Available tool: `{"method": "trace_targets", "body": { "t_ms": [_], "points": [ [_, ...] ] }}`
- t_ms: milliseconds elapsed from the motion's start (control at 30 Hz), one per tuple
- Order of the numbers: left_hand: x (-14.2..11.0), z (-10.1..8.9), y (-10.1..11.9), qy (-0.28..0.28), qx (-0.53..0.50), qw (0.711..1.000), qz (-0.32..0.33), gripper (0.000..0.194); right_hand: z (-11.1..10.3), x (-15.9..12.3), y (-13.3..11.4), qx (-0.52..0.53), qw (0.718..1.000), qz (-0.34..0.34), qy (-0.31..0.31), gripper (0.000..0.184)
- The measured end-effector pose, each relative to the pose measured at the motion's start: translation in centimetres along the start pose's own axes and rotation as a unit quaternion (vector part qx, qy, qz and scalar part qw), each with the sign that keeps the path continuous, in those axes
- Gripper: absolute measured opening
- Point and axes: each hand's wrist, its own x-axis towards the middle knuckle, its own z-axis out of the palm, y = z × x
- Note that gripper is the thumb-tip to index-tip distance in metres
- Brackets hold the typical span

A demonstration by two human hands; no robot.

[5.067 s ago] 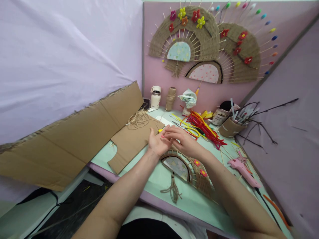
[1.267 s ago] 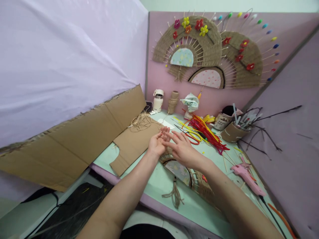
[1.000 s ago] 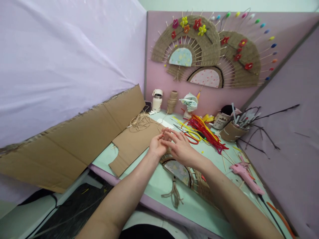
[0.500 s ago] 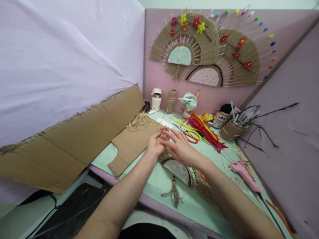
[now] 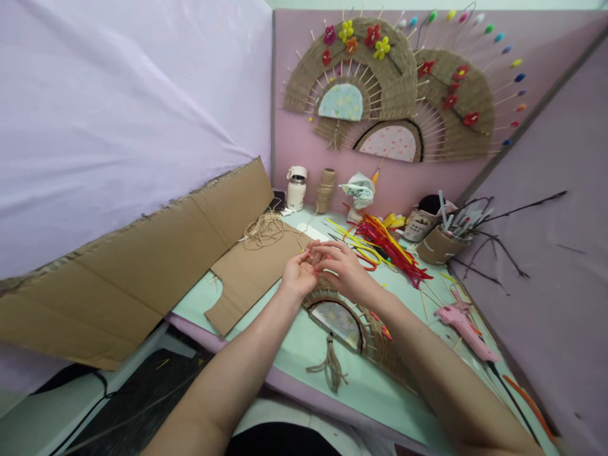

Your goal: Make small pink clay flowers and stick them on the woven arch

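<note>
My left hand [image 5: 299,273] is turned palm up over the table, its fingers curled towards my right hand. My right hand [image 5: 349,271] meets it from the right, fingers bent and touching those of the left. Small red spots show between the fingertips, too small to name. Under my hands and right forearm lies a woven twine fan [image 5: 319,297] with a floral cloth half-circle [image 5: 336,322], red flowers at its right part and a twine tassel [image 5: 332,366] hanging from it. My right arm covers part of the fan.
Cut cardboard [image 5: 256,275] with loose twine [image 5: 264,230] lies left. Behind are orange-handled scissors [image 5: 367,258], red and yellow pipe cleaners [image 5: 394,253], a bottle [image 5: 296,190] and a twine spool [image 5: 325,190]. Right are a pink glue gun [image 5: 468,330] and a pot [image 5: 439,247] with branches.
My right hand's fingers have bent further and drawn in against my left hand. My left hand has barely moved. The view has tilted slightly.
</note>
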Motion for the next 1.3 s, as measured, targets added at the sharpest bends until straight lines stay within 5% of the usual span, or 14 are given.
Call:
{"method": "trace_targets", "body": {
  "t_ms": [267, 467, 633, 867, 1300],
  "points": [
    [0.0, 0.2, 0.1, 0.003, -0.003, 1.000, 0.009, 0.029, -1.5, -0.6, 0.7, 0.011, 0.999, 0.023, 0.027, 0.010],
    [0.2, 0.1, -0.4, 0.016, 0.003, 1.000, 0.006, 0.030, -3.0, -4.7, 4.2, 0.015, 0.993, 0.107, 0.037, 0.011],
    [0.2, 0.2, -0.6, 0.028, 0.025, 0.999, 0.005, 0.032, -1.0, -7.0, 6.4, 0.047, 0.987, 0.151, 0.020, 0.011],
    [0.2, 0.6, -0.4, 0.040, 0.036, 0.998, 0.014, 0.033, 1.7, -6.6, 6.7, 0.049, 0.989, 0.143, 0.007, 0.012],
    [0.1, 0.3, -0.5, 0.032, 0.037, 0.999, 0.014, 0.036, 3.0, -6.1, 6.6, 0.008, 0.994, 0.113, -0.002, 0.018]
  ]
}}
